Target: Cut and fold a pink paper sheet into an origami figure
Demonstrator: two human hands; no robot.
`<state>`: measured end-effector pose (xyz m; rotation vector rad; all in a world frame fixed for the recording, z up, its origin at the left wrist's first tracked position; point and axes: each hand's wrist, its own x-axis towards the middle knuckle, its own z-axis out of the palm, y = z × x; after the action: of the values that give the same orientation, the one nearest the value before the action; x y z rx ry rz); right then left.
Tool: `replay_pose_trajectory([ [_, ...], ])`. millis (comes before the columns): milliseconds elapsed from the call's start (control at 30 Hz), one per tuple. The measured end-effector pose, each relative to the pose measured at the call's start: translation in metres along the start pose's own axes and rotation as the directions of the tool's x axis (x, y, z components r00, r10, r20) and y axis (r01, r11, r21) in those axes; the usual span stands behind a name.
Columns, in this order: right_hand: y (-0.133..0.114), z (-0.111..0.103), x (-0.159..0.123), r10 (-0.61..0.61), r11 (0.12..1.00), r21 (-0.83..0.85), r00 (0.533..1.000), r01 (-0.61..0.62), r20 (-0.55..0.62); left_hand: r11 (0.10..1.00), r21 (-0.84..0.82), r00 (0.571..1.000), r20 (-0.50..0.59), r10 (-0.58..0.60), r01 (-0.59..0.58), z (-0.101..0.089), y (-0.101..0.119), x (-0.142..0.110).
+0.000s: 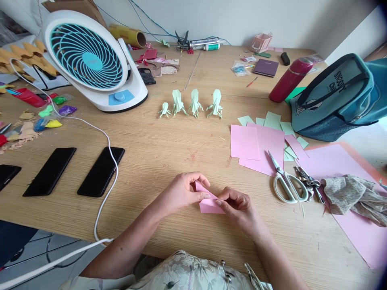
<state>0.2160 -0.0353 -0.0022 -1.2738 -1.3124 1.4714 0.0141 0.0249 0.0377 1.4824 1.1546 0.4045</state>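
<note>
Left hand [182, 189] and right hand [240, 204], at the six o'clock side of the wooden table [157, 141], both pinch the small pink paper [209, 207] between thumb and fingers, from its ten and three o'clock sides. Folding seems in hand; the next move probably calls for aligning the sloping upper edge [199, 187] before pressing a crease flat.

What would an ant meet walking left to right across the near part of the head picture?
Three black phones → left hand → small pink paper → right hand → white-handled scissors → crumpled cloth.
</note>
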Motion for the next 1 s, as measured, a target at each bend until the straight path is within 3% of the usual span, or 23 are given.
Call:
replay_pose_trajectory([
  [200, 0.004, 0.002, 0.000, -0.029, 1.000, -0.006, 0.998, 0.028, -0.064, 0.991, -0.099, 0.994, -0.074, 0.082, -0.089, 0.013, -0.013, 0.003],
  [400, 0.001, 0.003, 0.000, -0.011, 1.000, -0.003, 0.997, 0.011, -0.083, 0.992, -0.108, 0.987, -0.154, 0.045, -0.062, 0.023, -0.008, 0.000],
  [600, 0.001, 0.003, 0.000, 0.022, 1.000, 0.011, 0.999, -0.021, -0.034, 0.993, 0.053, 0.986, -0.125, 0.108, -0.102, 0.021, -0.003, -0.003],
  [767, 0.003, 0.002, 0.000, 0.017, 1.000, 0.010, 1.000, -0.016, -0.020, 0.993, 0.058, 0.993, -0.052, 0.107, -0.104, 0.023, -0.003, -0.002],
  [1000, 0.002, 0.002, 0.001, -0.007, 0.996, 0.087, 0.994, 0.017, -0.108, 0.995, 0.040, 0.987, -0.125, 0.099, -0.095, 0.032, -0.006, -0.002],
])
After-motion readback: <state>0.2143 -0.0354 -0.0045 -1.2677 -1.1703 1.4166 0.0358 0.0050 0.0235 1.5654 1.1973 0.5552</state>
